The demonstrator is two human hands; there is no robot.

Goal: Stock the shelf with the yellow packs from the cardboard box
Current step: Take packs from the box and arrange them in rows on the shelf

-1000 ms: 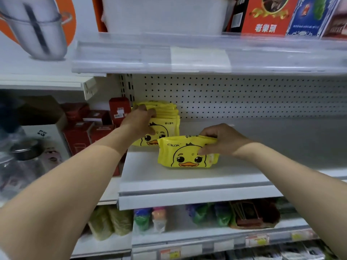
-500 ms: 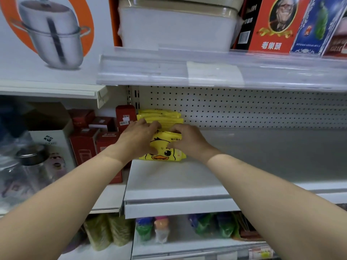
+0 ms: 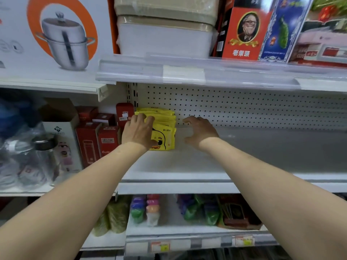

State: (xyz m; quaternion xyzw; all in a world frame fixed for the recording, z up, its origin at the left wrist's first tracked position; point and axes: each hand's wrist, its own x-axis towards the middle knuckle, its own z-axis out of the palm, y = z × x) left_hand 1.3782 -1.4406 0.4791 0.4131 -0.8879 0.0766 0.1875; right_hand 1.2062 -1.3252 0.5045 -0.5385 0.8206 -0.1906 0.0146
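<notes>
The yellow packs (image 3: 165, 126) stand in a row at the far left end of the white metal shelf (image 3: 206, 166), against the perforated back panel (image 3: 244, 106). They are soft, glossy plastic; the front one shows a cartoon duck face and small Chinese writing that I cannot read. The left hand (image 3: 138, 131) holds this front pack, fingers hooked over its top edge. The right hand (image 3: 200, 131) hovers just beside the packs, fingers loosely bent, holding nothing. Red cardboard boxes (image 3: 97, 141) stand to the left.
</notes>
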